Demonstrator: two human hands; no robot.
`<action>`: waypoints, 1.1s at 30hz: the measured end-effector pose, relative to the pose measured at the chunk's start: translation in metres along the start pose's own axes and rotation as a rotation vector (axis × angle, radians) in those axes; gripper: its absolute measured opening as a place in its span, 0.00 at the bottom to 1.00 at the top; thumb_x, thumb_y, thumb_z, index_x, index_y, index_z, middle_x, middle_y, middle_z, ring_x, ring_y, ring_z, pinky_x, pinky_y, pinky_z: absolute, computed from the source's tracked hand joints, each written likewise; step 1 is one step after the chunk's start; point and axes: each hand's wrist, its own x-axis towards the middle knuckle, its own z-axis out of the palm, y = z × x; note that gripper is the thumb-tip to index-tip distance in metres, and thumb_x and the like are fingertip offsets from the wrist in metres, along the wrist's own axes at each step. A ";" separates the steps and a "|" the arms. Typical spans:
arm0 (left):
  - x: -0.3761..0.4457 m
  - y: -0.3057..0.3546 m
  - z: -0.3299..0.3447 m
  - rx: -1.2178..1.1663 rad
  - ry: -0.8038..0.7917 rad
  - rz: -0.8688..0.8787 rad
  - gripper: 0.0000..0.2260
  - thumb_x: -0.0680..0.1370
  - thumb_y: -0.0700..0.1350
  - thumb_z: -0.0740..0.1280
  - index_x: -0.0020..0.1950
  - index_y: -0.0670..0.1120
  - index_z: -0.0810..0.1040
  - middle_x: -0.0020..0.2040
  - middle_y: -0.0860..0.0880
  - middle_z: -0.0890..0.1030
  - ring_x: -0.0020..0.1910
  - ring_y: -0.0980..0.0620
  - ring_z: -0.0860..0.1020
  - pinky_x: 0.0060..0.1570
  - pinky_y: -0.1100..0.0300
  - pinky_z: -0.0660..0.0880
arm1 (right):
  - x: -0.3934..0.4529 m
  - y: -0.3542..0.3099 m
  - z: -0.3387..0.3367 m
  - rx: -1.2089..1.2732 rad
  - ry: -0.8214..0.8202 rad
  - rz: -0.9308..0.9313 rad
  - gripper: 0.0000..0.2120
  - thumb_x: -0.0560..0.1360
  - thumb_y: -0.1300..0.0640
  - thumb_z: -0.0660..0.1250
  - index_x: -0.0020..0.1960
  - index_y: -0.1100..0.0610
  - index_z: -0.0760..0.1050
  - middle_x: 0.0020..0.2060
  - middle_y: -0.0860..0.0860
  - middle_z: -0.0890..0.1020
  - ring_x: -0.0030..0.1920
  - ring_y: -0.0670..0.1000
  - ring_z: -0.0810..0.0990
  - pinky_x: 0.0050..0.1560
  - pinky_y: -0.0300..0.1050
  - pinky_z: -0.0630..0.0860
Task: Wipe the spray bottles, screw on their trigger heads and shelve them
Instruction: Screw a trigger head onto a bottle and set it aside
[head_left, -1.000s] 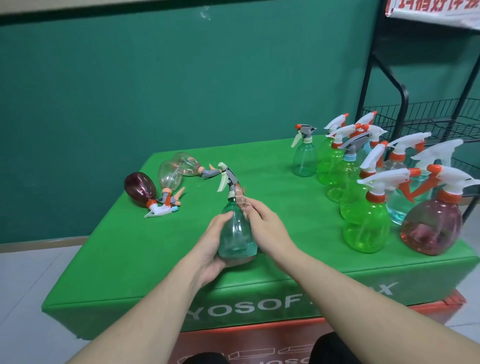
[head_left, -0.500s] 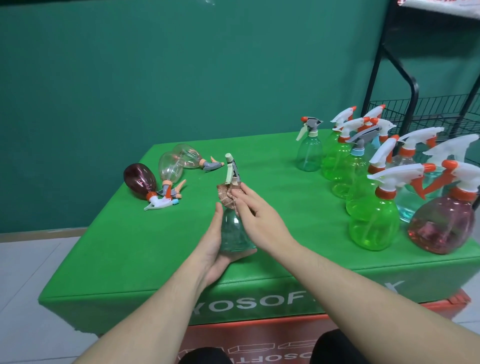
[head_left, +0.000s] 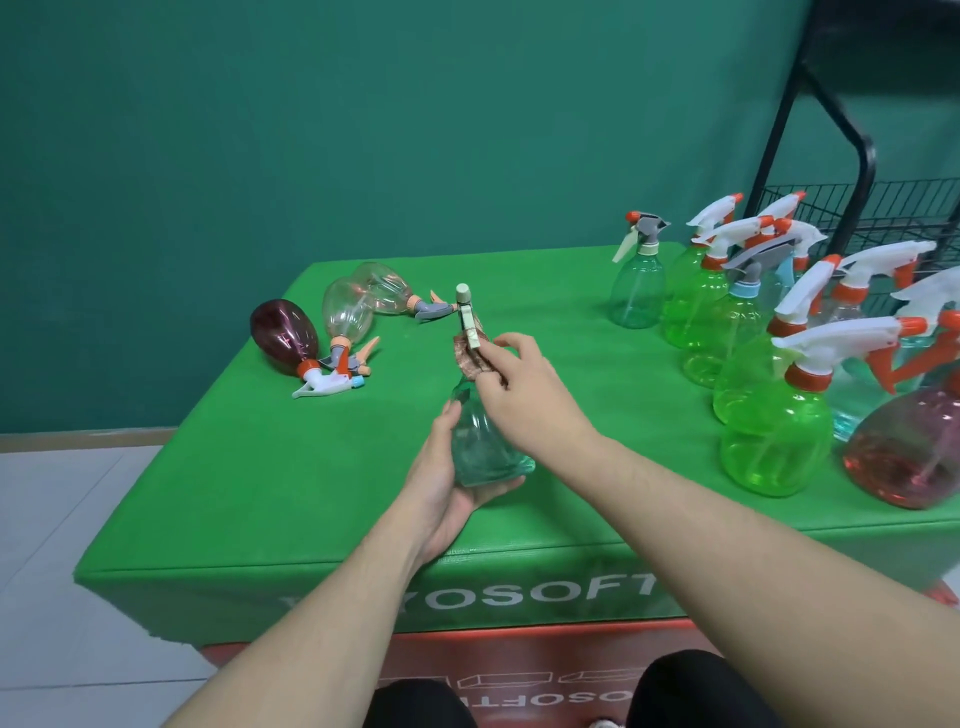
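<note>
A pale teal spray bottle (head_left: 480, 447) stands upright near the table's front middle. My left hand (head_left: 441, 483) grips its lower body from the left and underneath. My right hand (head_left: 519, 387) pinches a small brownish cloth (head_left: 467, 358) against the bottle's neck, just below its cream trigger head (head_left: 466, 317). Three bottles lie on their sides at the back left: a dark maroon one (head_left: 284, 336) and two clear ones (head_left: 347, 310).
Several upright green, teal and pink bottles (head_left: 774, 441) with white and orange trigger heads crowd the table's right side. A black wire shelf rack (head_left: 862, 208) stands behind them at the far right. Green cloth covers the table (head_left: 260, 467).
My right hand has climbed from the bottle's body to its neck, carrying the cloth up. The trigger head has turned to point away from me. My left hand keeps its hold.
</note>
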 end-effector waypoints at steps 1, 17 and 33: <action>0.001 0.000 -0.001 -0.004 -0.001 0.002 0.23 0.84 0.58 0.60 0.72 0.44 0.74 0.62 0.37 0.83 0.56 0.39 0.85 0.51 0.42 0.84 | 0.000 0.001 0.001 0.040 -0.002 0.000 0.19 0.82 0.54 0.57 0.72 0.49 0.73 0.71 0.51 0.70 0.68 0.55 0.70 0.71 0.50 0.66; -0.001 -0.002 -0.005 -0.020 -0.024 0.052 0.28 0.80 0.66 0.55 0.71 0.51 0.75 0.62 0.42 0.84 0.58 0.41 0.85 0.57 0.38 0.81 | -0.002 0.004 0.025 0.094 -0.007 -0.014 0.19 0.85 0.53 0.53 0.73 0.52 0.69 0.72 0.54 0.72 0.74 0.54 0.67 0.72 0.50 0.65; -0.001 -0.002 -0.007 -0.005 -0.072 -0.006 0.34 0.82 0.70 0.50 0.66 0.45 0.81 0.60 0.41 0.85 0.56 0.44 0.85 0.47 0.51 0.85 | -0.073 0.054 0.025 -0.077 -0.026 -0.488 0.17 0.83 0.47 0.57 0.61 0.49 0.82 0.75 0.44 0.70 0.81 0.50 0.55 0.79 0.61 0.53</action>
